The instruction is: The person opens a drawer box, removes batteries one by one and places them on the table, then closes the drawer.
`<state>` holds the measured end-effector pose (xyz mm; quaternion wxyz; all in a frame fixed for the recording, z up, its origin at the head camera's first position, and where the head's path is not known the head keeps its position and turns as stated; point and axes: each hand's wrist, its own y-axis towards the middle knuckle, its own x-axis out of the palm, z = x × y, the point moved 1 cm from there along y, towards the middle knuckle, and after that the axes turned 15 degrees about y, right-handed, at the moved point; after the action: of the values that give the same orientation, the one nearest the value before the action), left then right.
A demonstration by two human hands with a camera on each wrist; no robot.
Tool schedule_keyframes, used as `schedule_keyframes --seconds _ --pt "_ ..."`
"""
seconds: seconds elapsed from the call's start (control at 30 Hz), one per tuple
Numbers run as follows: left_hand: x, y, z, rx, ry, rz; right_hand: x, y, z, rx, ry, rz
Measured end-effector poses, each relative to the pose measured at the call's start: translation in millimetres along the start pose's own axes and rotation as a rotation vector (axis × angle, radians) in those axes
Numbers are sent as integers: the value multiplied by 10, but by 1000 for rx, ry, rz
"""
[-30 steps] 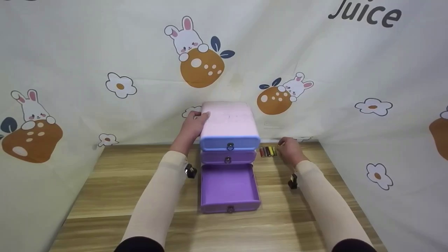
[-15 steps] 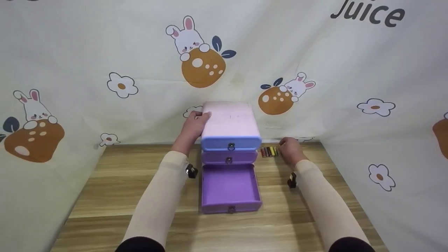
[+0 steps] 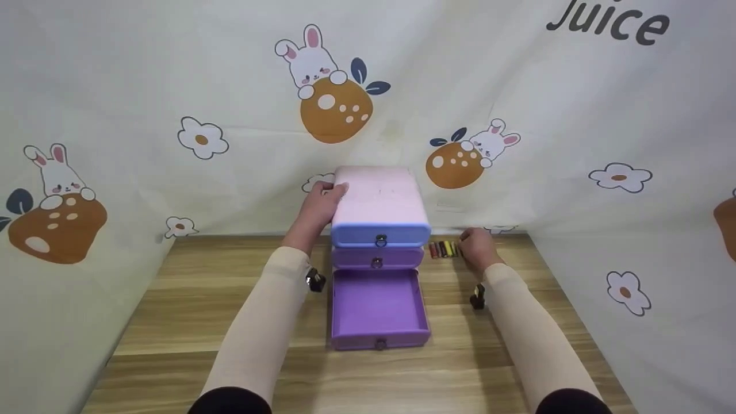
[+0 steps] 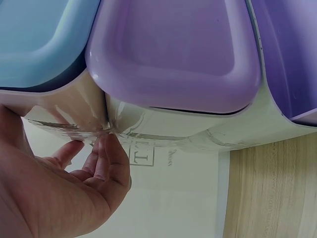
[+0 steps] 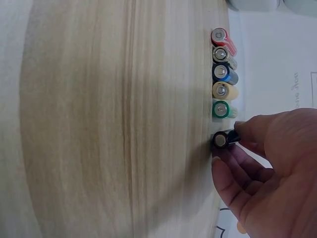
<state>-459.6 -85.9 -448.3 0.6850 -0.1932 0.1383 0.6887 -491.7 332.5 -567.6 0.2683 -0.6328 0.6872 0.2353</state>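
Note:
A small three-tier drawer unit (image 3: 379, 195) stands on the table, pink on top. Its blue top drawer (image 3: 352, 236) and purple middle drawer (image 3: 352, 259) are closed, while the purple bottom drawer (image 3: 379, 305) is pulled out with nothing visible inside. My left hand (image 3: 322, 207) holds the unit's left side, thumb over the top edge, bent fingers against the side wall in the left wrist view. Right of the unit, my right hand (image 5: 277, 163) pinches a black battery (image 5: 221, 140) between thumb and fingers. Beside it is a row of several batteries (image 5: 222, 90) of different colours.
A wooden table (image 3: 230, 322) carries everything. A pale curtain with printed rabbits (image 3: 247, 69) hangs behind and at both sides, close to the unit's back and the batteries. Small black cameras (image 3: 478, 296) are worn at the wrists.
The head view has shifted slightly. Both hands, the drawers and the battery row otherwise keep their places.

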Motion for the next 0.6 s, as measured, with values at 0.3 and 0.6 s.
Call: schedule_keyframes --seconds 0.3,0.6 --pt "3 14 -1 -9 22 4 17 8 1 29 22 3" --pt "8 13 0 -11 26 10 30 7 5 45 42 6"
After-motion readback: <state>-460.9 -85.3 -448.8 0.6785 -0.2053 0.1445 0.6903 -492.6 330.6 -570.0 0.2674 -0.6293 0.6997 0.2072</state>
